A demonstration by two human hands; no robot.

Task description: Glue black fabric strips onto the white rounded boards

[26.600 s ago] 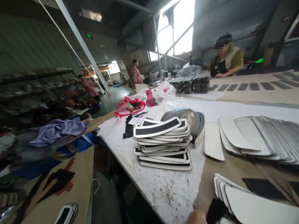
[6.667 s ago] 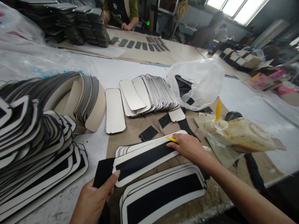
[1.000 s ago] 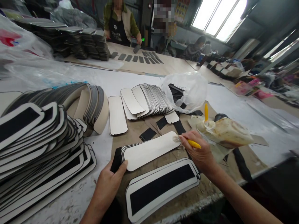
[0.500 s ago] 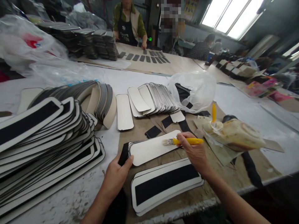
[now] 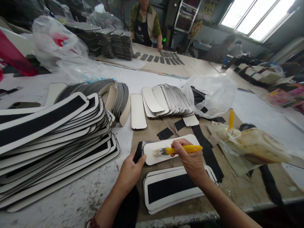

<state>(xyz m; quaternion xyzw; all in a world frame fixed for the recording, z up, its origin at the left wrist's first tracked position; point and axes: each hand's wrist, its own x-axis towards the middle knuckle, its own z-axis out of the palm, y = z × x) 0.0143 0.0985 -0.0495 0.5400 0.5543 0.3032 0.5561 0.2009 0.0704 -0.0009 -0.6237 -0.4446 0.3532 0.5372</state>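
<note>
My right hand (image 5: 190, 158) grips a yellow-handled brush (image 5: 177, 150), its bristles resting on a blank white curved panel (image 5: 152, 156) that tops a small stack on brown paper. My left hand (image 5: 130, 171) presses the left end of that panel and holds a black strip (image 5: 138, 152) beneath its edge. Just in front lies a white panel with a black strip glued on it (image 5: 171, 188). A tall pile of such finished panels (image 5: 52, 139) fills the left.
A glue-crusted pot (image 5: 254, 145) with a second yellow brush (image 5: 231, 119) stands at right. Blank panels are fanned out (image 5: 169, 101) behind, next to a clear plastic bag (image 5: 213, 91). Loose black strips (image 5: 206, 148) lie around. A person in an apron (image 5: 144, 23) works across the table.
My right hand has swept the brush leftward across the white panel, from its right end toward its middle. My left hand keeps holding the panel's left end. The camera has shifted left.
</note>
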